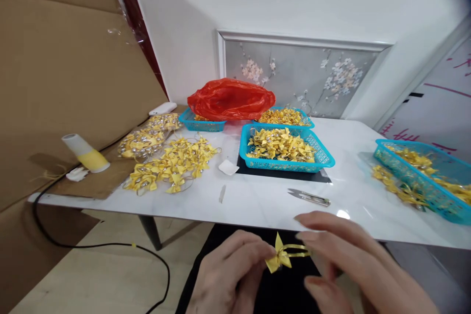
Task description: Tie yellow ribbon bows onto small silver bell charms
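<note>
White marble-look surface (257, 201) is spread with yellow bows, blue baskets (324, 157) and thread snips (309, 197). At lower centre, a yellow ribbon bow (280, 256) is pinched by left hand (228, 274) fingers; right hand (349, 265) fingers are closed on its gold loop.

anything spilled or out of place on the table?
Yes. Small yellow ribbon bows lie loose on the white marble table beside the blue plastic basket at the right edge. A larger loose heap of yellow bows sits at the left, outside any basket.
</note>
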